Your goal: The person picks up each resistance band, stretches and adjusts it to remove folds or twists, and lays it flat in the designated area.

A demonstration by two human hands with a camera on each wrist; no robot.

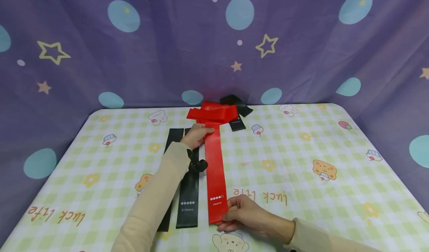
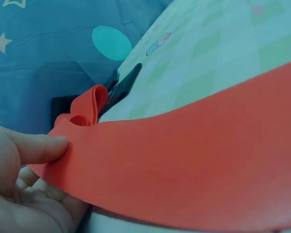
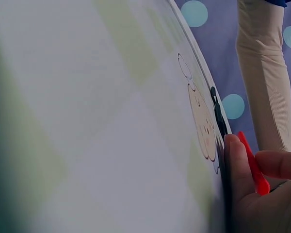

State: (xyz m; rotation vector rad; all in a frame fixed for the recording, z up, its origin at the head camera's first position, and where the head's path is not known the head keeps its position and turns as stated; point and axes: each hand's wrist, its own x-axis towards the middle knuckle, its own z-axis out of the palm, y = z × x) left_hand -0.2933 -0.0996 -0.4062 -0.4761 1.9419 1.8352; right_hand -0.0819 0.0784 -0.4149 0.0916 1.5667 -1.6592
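Note:
A red resistance band (image 1: 216,162) marked "Heavy" lies stretched lengthwise on the table in the head view. Near its far end my left hand (image 1: 197,134) pinches the band between thumb and fingers, as the left wrist view also shows on the red band (image 2: 174,165). At the near end, my right hand (image 1: 246,214) pinches the band's right corner; in the right wrist view the red edge (image 3: 254,165) sits between thumb and finger. A black band (image 1: 187,207) marked "X-Heavy" lies flat just left of it, and another black band (image 1: 165,222) lies partly under my left forearm.
Red band folds (image 1: 214,113) are heaped at the table's back edge. Beside them is a crumpled black band (image 1: 239,104) with its labelled end (image 1: 237,124) toward me. A checked cloth (image 1: 285,144) covers the table; a purple curtain (image 1: 174,39) hangs behind.

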